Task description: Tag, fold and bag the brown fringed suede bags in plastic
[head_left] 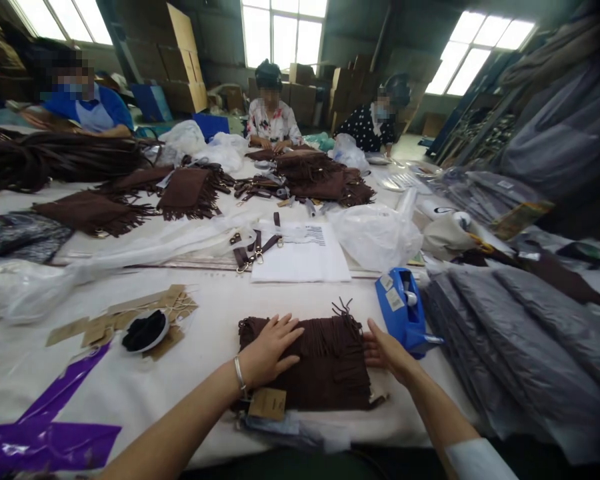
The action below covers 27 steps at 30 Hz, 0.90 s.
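Note:
A dark brown fringed bag (325,373) lies flat on the white table in front of me. My left hand (273,350) rests on its upper left part, fingers spread. Beside the bag's right edge is my right hand (386,352), fingers stretched out, touching or nearly touching the fringe. A tan paper tag (267,404) lies at the bag's lower left, below my left wrist. Clear plastic (300,430) sticks out under the bag's front edge. Just right of the bag stands a blue tape dispenser (403,310).
Packed grey bags (525,333) are stacked at the right. To the left are a small bowl of black items (145,331), paper tags (97,328) and purple plastic (55,427). White sheets (305,257) and brown straps (253,253) lie ahead. Several people sit across the table.

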Each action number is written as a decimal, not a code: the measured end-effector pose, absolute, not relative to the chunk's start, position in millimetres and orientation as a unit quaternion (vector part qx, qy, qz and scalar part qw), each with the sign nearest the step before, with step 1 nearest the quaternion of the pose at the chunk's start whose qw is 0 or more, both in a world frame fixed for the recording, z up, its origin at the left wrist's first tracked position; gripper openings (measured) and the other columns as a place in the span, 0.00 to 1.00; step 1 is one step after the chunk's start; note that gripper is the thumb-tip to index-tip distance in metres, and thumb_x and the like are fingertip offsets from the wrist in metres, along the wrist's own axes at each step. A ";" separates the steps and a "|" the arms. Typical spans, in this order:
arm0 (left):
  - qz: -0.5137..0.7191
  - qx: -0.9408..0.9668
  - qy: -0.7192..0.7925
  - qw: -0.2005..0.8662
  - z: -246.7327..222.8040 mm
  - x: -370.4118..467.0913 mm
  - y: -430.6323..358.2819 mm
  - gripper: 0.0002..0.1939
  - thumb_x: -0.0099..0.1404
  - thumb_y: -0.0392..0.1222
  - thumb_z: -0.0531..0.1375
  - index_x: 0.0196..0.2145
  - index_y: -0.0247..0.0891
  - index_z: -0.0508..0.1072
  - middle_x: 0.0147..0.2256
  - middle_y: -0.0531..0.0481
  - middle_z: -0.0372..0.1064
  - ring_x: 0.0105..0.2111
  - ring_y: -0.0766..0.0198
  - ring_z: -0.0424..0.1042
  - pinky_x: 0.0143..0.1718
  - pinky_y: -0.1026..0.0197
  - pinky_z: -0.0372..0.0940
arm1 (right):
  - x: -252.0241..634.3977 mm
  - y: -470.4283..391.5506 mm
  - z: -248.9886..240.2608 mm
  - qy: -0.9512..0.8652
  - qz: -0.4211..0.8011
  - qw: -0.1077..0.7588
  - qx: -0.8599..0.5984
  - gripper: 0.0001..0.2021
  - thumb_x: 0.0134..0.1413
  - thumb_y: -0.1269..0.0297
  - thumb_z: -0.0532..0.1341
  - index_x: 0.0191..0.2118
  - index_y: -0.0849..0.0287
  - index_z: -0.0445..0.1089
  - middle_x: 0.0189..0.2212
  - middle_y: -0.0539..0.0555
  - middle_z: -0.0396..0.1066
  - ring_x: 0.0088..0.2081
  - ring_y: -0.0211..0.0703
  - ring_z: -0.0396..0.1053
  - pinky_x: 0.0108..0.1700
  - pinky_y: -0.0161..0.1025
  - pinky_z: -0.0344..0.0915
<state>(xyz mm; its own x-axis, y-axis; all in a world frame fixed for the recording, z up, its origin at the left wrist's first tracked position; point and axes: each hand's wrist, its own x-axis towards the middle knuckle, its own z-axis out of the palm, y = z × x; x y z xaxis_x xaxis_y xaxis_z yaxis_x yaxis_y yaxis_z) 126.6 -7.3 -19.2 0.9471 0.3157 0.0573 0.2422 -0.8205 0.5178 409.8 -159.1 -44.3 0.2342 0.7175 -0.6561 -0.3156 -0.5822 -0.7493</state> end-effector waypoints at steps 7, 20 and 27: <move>0.059 0.961 0.158 0.217 -25.5 123.4 -20.0 0.28 0.65 0.42 0.56 0.61 0.43 0.52 0.63 0.44 0.46 0.63 0.55 0.44 0.62 0.45 0.46 | 388.0 -106.1 -34.7 -0.249 0.519 0.543 -0.611 0.29 0.56 0.41 0.46 0.46 0.62 0.67 0.40 0.61 0.74 0.44 0.50 0.71 0.48 0.49 0.66; 0.076 0.968 0.158 0.182 -31.3 126.6 -18.5 0.28 0.65 0.43 0.55 0.61 0.43 0.51 0.63 0.45 0.46 0.62 0.55 0.46 0.62 0.45 0.48 | 354.1 -201.6 -44.0 -0.680 0.280 0.215 -0.643 0.24 0.62 0.58 0.49 0.62 0.48 0.48 0.64 0.52 0.46 0.65 0.46 0.39 0.64 0.57 0.39; 0.094 0.966 0.161 0.179 -32.6 123.6 -21.0 0.28 0.65 0.43 0.56 0.60 0.43 0.53 0.62 0.44 0.47 0.62 0.54 0.47 0.62 0.45 0.49 | 370.9 -215.9 -27.8 -0.564 0.336 0.380 -0.652 0.18 0.62 0.58 0.47 0.55 0.50 0.63 0.56 0.53 0.62 0.58 0.47 0.58 0.61 0.53 0.52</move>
<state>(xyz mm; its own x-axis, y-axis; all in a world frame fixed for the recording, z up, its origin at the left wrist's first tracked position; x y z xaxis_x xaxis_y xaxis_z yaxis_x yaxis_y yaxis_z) 123.6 -21.0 -32.6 0.9304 0.3447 0.1245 0.2770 -0.8838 0.3770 370.9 -215.9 -27.8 0.1379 0.9904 -0.0091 0.4808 -0.0750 -0.8736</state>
